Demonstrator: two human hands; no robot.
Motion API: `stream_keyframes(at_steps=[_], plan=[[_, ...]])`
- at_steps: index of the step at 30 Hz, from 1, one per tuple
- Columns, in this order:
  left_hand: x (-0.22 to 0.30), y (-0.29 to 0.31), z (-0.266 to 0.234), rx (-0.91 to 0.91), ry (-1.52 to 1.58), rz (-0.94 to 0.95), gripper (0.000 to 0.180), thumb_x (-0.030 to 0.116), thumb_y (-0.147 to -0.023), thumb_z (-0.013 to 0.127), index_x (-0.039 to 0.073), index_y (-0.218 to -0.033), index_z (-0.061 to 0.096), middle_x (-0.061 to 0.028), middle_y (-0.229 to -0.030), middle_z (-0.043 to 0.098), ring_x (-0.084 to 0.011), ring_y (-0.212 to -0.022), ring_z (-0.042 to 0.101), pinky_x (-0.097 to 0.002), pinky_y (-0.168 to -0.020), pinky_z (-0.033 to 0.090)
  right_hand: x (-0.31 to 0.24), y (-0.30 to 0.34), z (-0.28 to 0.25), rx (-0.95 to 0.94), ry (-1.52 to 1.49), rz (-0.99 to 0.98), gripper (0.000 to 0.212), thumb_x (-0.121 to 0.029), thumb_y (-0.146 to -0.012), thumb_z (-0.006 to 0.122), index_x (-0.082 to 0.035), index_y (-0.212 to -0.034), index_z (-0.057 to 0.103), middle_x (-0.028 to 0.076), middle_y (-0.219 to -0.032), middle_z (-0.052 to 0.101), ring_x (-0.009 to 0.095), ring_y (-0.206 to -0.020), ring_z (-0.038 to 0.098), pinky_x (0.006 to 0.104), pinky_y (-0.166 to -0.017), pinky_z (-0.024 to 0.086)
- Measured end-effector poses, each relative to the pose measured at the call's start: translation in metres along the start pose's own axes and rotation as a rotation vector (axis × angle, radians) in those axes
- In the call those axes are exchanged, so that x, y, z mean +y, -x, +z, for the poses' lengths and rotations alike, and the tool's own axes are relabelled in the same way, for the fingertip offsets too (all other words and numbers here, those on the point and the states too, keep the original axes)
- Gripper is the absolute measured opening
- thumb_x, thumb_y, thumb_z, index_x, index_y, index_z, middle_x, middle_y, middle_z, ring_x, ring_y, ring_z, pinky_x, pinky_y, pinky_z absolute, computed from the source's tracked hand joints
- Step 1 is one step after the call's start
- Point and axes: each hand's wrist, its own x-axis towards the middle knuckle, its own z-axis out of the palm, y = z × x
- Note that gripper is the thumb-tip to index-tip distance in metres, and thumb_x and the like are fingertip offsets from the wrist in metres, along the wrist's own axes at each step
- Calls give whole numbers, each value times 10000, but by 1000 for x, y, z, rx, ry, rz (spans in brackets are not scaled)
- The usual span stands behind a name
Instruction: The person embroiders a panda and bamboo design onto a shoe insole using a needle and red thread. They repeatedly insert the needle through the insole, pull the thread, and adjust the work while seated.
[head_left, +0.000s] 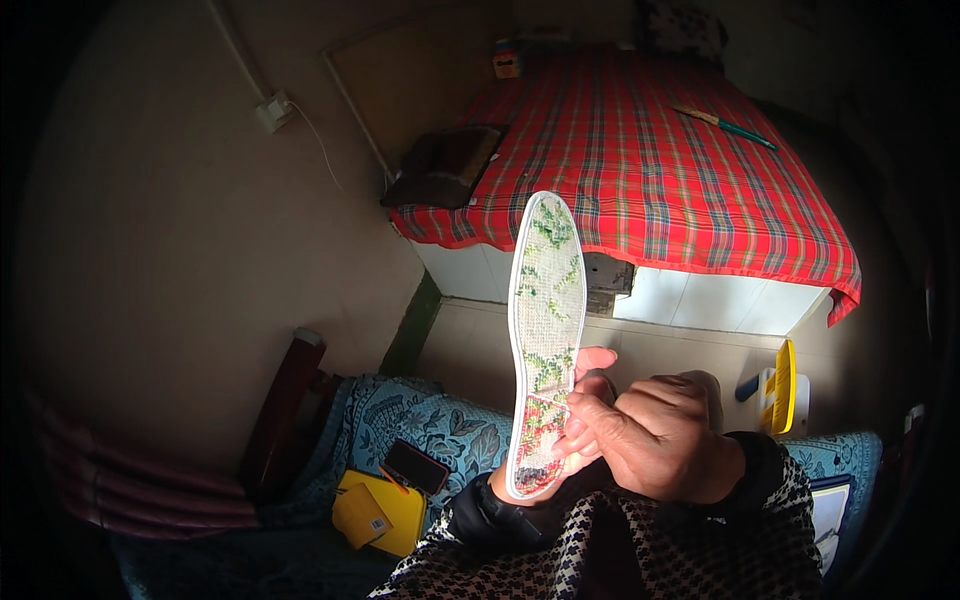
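Observation:
An embroidered insole [550,290], white-edged with green leaf patterns and red and dark stitching at its lower end, stands upright before me. My left hand [597,362] holds it from behind; most of that hand is hidden by the insole and my other hand. Closed in a pinch, my right hand [655,435] is at the insole's right edge, over its lower half. A thin pale line, perhaps thread, crosses the stitched face toward the pinched fingertips. What sits between those fingertips is too small to make out.
Beyond lies a bed with a red plaid cover [640,150], bearing a green stick-like object [740,130] and a dark cushion [445,165]. On the blue patterned sofa cover [465,435] rest a phone [416,466] and yellow packets [375,512]. A yellow-and-white object [783,390] stands at right.

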Motion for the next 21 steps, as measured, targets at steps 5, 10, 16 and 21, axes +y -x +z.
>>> stream_keyframes(at_steps=[5, 10, 16, 21], plan=[[7, -4, -11, 73, -212, 87, 369, 273, -949, 525, -11, -1179, 469, 2, -658, 449, -60, -437, 345, -209, -399, 261, 3, 5, -10, -70, -23, 89, 284, 1, -669, 655, 17, -952, 660, 27, -586, 477, 171, -491, 499, 294, -441, 418], [15, -5, -8, 238, -344, 155, 318, 52, -785, 653, 4, -1049, 482, -9, -713, 472, -90, -531, 457, -214, -457, 418, 36, 15, -12, -131, -208, 239, 169, -30, -784, 609, -46, -944, 661, 73, -642, 558, 216, -556, 562, 312, -528, 460], [10, -1, 4, 343, -507, 140, 266, -43, -777, 607, -41, -1040, 569, -98, -873, 659, -138, -684, 646, -256, -622, 545, 64, 32, -5, -197, -585, 508, 105, -68, -873, 568, -19, -940, 633, 81, -783, 632, 191, -658, 589, 283, -619, 463], [8, 1, 7, 320, -630, 136, 252, -48, -825, 613, -27, -1076, 596, -65, -951, 668, -96, -790, 633, -250, -694, 521, 66, 39, 8, -200, -806, 594, 106, -77, -922, 526, -9, -964, 595, 27, -737, 571, 100, -639, 517, 247, -588, 435]])
